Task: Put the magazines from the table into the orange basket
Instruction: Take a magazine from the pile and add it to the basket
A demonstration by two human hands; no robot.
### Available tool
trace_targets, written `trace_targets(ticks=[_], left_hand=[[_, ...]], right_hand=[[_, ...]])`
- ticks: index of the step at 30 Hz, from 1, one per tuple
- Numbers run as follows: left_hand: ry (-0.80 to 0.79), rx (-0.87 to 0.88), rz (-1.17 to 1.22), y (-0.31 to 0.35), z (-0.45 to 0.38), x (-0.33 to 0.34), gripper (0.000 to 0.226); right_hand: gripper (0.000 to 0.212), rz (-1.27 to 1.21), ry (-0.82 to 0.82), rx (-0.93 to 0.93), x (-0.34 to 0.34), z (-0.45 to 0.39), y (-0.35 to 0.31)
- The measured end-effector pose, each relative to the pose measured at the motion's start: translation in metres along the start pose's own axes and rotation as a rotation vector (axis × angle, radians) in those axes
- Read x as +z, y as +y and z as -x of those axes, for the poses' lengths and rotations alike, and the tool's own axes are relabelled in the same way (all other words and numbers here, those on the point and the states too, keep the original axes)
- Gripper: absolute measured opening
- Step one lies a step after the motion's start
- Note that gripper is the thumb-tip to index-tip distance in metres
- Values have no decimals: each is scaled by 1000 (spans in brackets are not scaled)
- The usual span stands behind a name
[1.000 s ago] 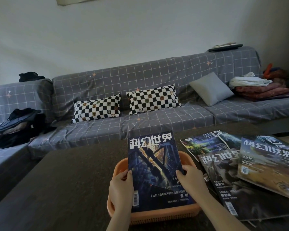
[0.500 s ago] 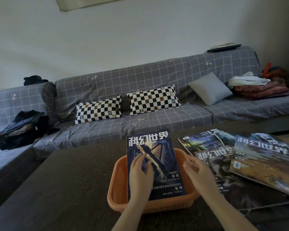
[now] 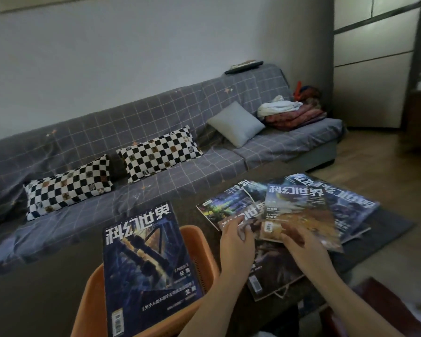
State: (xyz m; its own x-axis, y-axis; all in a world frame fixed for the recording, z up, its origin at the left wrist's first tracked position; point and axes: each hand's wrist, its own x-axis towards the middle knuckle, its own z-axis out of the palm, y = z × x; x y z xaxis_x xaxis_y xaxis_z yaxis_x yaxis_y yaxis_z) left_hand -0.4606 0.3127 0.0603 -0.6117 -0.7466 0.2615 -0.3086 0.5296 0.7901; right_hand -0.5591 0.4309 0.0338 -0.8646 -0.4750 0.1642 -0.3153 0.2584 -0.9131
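A blue magazine (image 3: 146, 266) lay face up across the orange basket (image 3: 199, 254), its top edge jutting past the basket's far rim and no hand on it. The basket sat on the dark table (image 3: 41, 293), near the front edge. To its right a loose pile of magazines (image 3: 289, 215) was fanned out on the table, several covers overlapping. Both hands were on that pile. The left hand (image 3: 237, 242) rested near the pile's left side, fingers bent over the edge of a dark-covered issue (image 3: 272, 263), thumb and fingertips apparently pinching its corner, though the blur made the hold hard to tell. The right hand (image 3: 304, 249) lay on the lower edge of the orange-covered issue (image 3: 299, 217) on top, fingers spread and fairly straight, pressing rather than gripping. Behind the table stood a grey checked sofa (image 3: 204, 166) with two chequered pillows (image 3: 156, 153), a plain grey cushion (image 3: 236, 124) and a heap of folded cloth (image 3: 289, 113) at its right end.
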Motion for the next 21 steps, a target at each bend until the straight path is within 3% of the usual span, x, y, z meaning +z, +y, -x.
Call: trace_targets(ticks=[8, 12, 16, 21], left_hand=[[-171, -130, -26, -4, -31, 64, 36], [-189, -266, 28, -8, -40, 77, 31], [-198, -409, 185, -17, -46, 79, 28], [-371, -593, 445, -24, -34, 64, 13]], right_hand=[[39, 295, 96, 153, -38, -22, 58], [48, 294, 88, 272, -42, -27, 73], [52, 260, 154, 318, -46, -26, 74], [48, 175, 204, 325, -54, -17, 78]])
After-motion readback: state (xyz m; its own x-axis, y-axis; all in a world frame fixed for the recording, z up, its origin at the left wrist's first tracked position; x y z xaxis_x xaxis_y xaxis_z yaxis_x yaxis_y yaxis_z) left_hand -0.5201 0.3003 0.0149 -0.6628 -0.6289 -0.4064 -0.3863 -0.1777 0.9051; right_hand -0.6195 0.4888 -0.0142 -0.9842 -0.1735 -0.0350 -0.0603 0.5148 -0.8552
